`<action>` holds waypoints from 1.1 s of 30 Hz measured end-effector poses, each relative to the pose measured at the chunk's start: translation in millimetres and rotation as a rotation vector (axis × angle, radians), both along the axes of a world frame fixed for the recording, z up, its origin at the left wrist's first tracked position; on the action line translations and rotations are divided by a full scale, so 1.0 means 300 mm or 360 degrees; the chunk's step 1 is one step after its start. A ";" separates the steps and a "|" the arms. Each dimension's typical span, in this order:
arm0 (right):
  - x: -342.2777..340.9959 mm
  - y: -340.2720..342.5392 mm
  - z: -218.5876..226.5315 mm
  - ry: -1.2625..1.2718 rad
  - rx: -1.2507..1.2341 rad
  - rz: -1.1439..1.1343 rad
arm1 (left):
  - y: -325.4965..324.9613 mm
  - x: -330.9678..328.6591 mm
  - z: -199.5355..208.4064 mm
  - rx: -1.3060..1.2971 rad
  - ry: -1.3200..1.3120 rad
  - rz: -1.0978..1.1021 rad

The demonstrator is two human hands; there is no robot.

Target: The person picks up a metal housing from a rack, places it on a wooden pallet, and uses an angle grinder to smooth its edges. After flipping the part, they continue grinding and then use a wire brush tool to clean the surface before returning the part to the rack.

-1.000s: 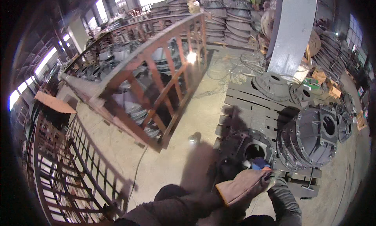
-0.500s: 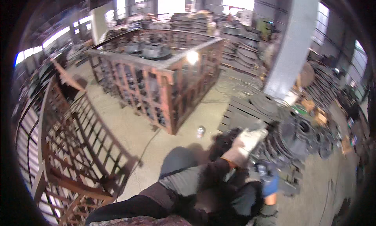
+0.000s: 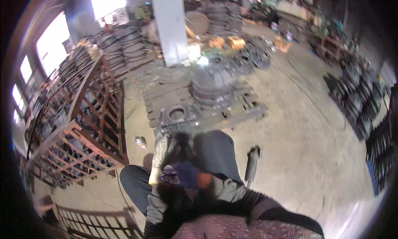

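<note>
My left hand [image 3: 161, 154], in a pale work glove, reaches forward past my left knee. Its fingertips are at the near edge of a grey metal casting [image 3: 177, 114] with a round hole; blur hides whether they grip it. My right hand [image 3: 182, 175], in a blue glove, is close to my body between my knees. Its fingers look curled, but what they hold, if anything, cannot be made out. A dark blurred shape [image 3: 181, 143] lies between my left hand and right knee. The casting rests on a slatted pallet [image 3: 155, 96], in front of a stack of rounded castings [image 3: 213, 83].
A dark cylindrical tool [image 3: 251, 164] stands on the floor right of my knee. A spray can [image 3: 141, 142] is at the left. Beyond it stands a rusty metal cage [image 3: 89, 100]. A pillar [image 3: 169, 27] rises behind the pallet; stacked dark parts [image 3: 356, 98] line the right.
My view has swung to the right, so the cage now sits at the left and the pallet straight ahead. My left hand is now at the casting's near edge, my right hand nearer my body.
</note>
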State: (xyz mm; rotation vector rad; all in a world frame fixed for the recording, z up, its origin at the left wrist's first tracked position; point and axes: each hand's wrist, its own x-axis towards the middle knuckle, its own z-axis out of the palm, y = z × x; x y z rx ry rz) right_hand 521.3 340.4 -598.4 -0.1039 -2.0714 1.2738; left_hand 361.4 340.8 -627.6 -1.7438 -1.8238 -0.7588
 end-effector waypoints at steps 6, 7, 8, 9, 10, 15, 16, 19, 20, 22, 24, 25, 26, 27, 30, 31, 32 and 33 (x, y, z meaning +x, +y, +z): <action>0.059 -0.047 -0.002 -0.0088 0.0177 -0.0277 | -0.098 0.163 0.152 0.0330 -0.3092 -0.1060; 0.097 -0.038 0.036 -0.0322 0.0331 -0.0415 | -0.084 0.136 0.197 0.0344 -0.3007 -0.0815; 0.151 -0.008 0.075 -0.0101 0.0248 -0.0530 | -0.084 0.119 0.227 0.0444 -0.2973 -0.0941; 0.225 0.037 0.105 0.0161 0.0202 -0.0621 | -0.094 0.092 0.256 0.0429 -0.3097 -0.0983; 0.315 0.086 0.117 0.0419 0.0172 -0.0714 | -0.104 0.072 0.272 0.0469 -0.2965 -0.0825; 0.784 0.359 -0.179 0.0299 -0.0804 -0.1430 | -0.132 0.034 0.279 0.0676 -0.3052 -0.1031; 0.864 0.407 -0.291 -0.0152 -0.0420 -0.1843 | -0.138 0.033 0.284 0.0676 -0.3083 -0.1001; 1.016 0.445 -0.630 -0.0570 -0.0218 -0.2405 | -0.146 0.055 0.312 0.0664 -0.2967 -0.0919; 1.066 0.414 -0.724 -0.1018 -0.0438 -0.2421 | -0.141 0.068 0.328 0.0727 -0.3053 -0.0801; 1.112 0.378 -0.879 -0.1692 -0.0918 -0.2324 | -0.121 0.090 0.375 0.0528 -0.2993 -0.0887; 1.096 0.357 -0.999 -0.1861 -0.1097 -0.2267 | -0.093 0.113 0.422 0.0510 -0.3012 -0.0902; 1.071 0.364 -1.049 -0.1868 -0.1146 -0.2260 | -0.092 0.125 0.443 0.0422 -0.3043 -0.0692; 1.049 0.368 -1.093 -0.1869 -0.1211 -0.2259 | -0.085 0.136 0.458 0.0333 -0.3065 -0.0478; 1.028 0.369 -1.131 -0.1887 -0.1216 -0.2318 | -0.077 0.145 0.467 0.0246 -0.3077 -0.0256; 0.974 0.396 -1.212 -0.2070 -0.1242 -0.2431 | -0.058 0.161 0.472 0.0186 -0.2833 -0.0522; 0.970 0.402 -1.226 -0.2007 -0.1179 -0.2422 | -0.051 0.165 0.471 0.0175 -0.2760 -0.0606; 0.972 0.407 -1.233 -0.1974 -0.1161 -0.2399 | -0.047 0.171 0.473 0.0182 -0.2746 -0.0614; 0.982 0.412 -1.233 -0.1942 -0.1145 -0.2385 | -0.039 0.177 0.480 0.0175 -0.2782 -0.0608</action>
